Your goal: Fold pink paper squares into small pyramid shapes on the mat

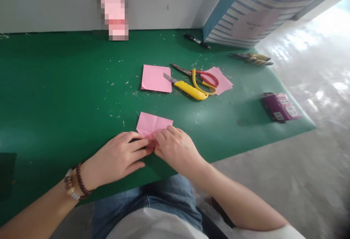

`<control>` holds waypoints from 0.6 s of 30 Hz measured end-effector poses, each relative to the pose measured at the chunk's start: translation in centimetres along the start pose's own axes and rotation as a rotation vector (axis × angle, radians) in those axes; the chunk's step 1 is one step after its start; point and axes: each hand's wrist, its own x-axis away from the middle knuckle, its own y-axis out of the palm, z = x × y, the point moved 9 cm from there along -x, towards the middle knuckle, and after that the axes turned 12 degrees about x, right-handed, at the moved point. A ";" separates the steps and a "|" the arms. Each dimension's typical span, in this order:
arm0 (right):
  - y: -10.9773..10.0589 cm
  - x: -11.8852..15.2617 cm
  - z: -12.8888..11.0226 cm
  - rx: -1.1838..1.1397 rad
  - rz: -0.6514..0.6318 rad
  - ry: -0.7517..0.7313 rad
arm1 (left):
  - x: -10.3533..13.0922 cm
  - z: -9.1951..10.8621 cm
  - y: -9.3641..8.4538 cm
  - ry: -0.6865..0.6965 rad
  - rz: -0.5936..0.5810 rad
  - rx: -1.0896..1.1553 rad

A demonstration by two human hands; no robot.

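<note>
A small sheet of pink paper [153, 121] with crease lines lies on the green table in front of me. Its near edge is under both hands, where the paper looks folded. My left hand [124, 153] rests at its near left side, fingers stretched out and apart, fingertips on the paper. On the near right side, my right hand [173, 142] has its fingers curled and closed on the paper. The fingertips of the two hands nearly meet, and they hide the near part of the sheet.
Beyond lie a pink paper stack [156, 78], a yellow-handled knife [191, 90], scissors [195, 74] and more pink sheets [220, 80]. Farther right are a pen [197, 41], pliers [253, 58], a purple box [281, 107] and a striped bag [243, 16]. Paper scraps dot the green table [54, 85].
</note>
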 end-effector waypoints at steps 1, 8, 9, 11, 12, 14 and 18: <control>0.1 0.1 0.4 0.013 -0.007 0.011 | 0.0 0.0 0.0 0.005 0.003 -0.005; 1.0 1.0 3.5 0.021 -0.040 0.171 | -0.1 0.0 0.0 -0.023 -0.018 -0.012; 1.1 1.2 4.0 0.024 -0.052 0.204 | -0.1 0.1 0.0 -0.023 -0.018 -0.016; 1.3 1.3 4.7 0.025 -0.077 0.249 | -0.1 0.2 0.1 -0.015 -0.017 -0.027; 1.3 1.4 4.9 0.020 -0.091 0.261 | -0.1 0.2 0.1 -0.007 -0.014 -0.034; 1.3 1.5 5.5 -0.022 -0.112 0.270 | -0.1 0.2 0.0 0.012 -0.013 -0.050; 0.0 1.5 6.5 -0.228 0.021 0.190 | 0.0 0.2 -0.6 0.083 0.004 -0.085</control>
